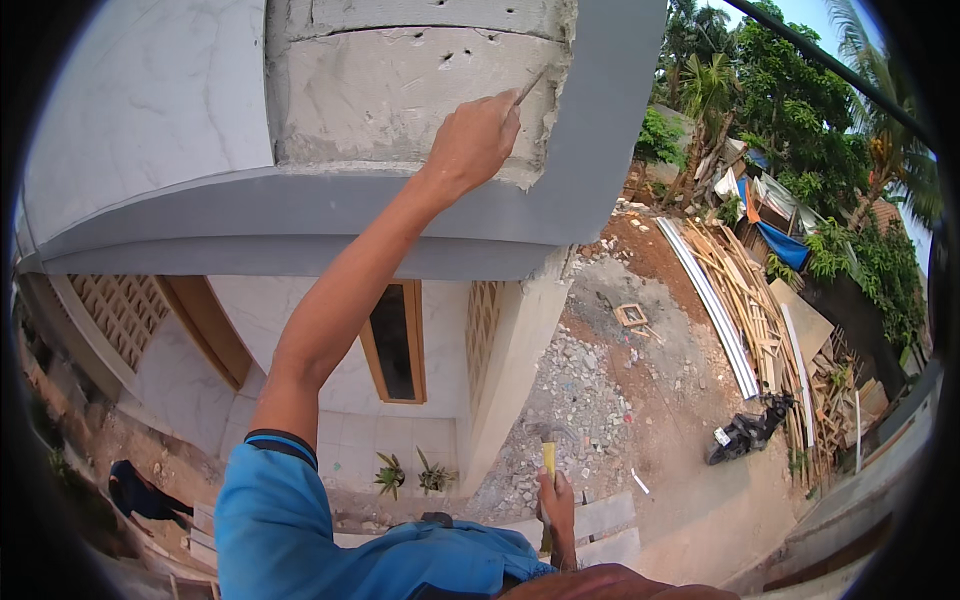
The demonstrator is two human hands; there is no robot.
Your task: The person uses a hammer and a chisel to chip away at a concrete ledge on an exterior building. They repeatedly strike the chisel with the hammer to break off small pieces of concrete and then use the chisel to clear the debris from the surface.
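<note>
My left hand (472,145) is raised to the wall and closed around a thin metal chisel (531,86). The chisel slants up and right, with its tip at the rough right part of a bare grey block panel (400,95). Broken plaster lines that panel's right and lower edges, beside smooth grey-painted trim (605,110). Lower down, near my body, my right hand (558,510) grips a hammer (549,458) by its yellow handle. The hammer stands head up, well apart from the chisel.
White marbled tiles (150,110) cover the wall at left. Below are a window (396,345), potted plants (435,475) and planks (605,515) close under me. Rubble (560,400), stacked timber (740,290) and a motorcycle (748,432) lie at right. A person (148,495) is at lower left.
</note>
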